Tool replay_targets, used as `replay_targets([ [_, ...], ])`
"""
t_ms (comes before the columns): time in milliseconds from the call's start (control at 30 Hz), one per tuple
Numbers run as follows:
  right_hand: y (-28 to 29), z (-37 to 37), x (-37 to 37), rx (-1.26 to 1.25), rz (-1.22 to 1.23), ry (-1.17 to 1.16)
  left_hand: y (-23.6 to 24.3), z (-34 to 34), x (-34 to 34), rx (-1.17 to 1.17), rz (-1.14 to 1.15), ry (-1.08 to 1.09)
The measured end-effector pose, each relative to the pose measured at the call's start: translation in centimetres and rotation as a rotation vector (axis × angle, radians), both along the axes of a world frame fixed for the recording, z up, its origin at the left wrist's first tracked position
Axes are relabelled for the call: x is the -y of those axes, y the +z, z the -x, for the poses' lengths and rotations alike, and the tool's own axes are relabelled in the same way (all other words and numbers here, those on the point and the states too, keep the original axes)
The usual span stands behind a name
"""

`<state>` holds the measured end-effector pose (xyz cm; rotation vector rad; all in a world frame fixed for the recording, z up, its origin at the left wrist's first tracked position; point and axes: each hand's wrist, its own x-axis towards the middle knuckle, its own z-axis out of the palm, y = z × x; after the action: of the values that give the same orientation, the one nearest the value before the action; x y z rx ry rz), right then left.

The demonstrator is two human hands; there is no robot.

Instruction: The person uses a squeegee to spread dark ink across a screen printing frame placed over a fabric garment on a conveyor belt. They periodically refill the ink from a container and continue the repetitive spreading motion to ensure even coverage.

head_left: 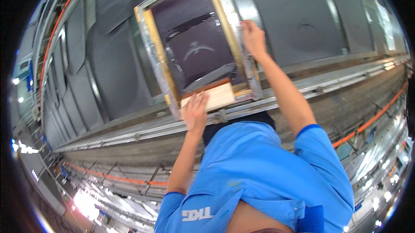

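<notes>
A screen printing frame (161,66) with metal rails lies tilted in front of me, yellowish strips along its inner sides. Its dark mesh (186,30) carries a pale curved design and glossy smears. At the near end of the mesh rests a squeegee (221,96) with a pale wooden handle and a reddish-brown blade edge. My left hand (196,111) is closed over the left part of that handle; its thumb is hidden. Farther up, my right hand (253,38) grips the frame's right rail with curled fingers.
Dark grey sheets (298,21) lie along the long table on both sides of the frame. A metal rail (116,134) runs along the table's near edge, close to my body. Orange tubing (371,118) stretches past behind me on both sides.
</notes>
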<state>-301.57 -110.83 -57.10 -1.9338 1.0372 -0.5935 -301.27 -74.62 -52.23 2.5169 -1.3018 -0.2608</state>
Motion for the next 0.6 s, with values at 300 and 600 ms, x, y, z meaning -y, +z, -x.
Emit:
replay_targets([
  [300, 1.2, -0.1, 0.1, -0.053, -0.096, -0.008, 1.9, -20.1, 14.1, -0.081, -0.074, 0.171],
  [600, 3.0, -0.4, -0.2, -0.156, -0.224, -0.019, -2.3, -16.1, 12.6, 0.134, 0.184, 0.043],
])
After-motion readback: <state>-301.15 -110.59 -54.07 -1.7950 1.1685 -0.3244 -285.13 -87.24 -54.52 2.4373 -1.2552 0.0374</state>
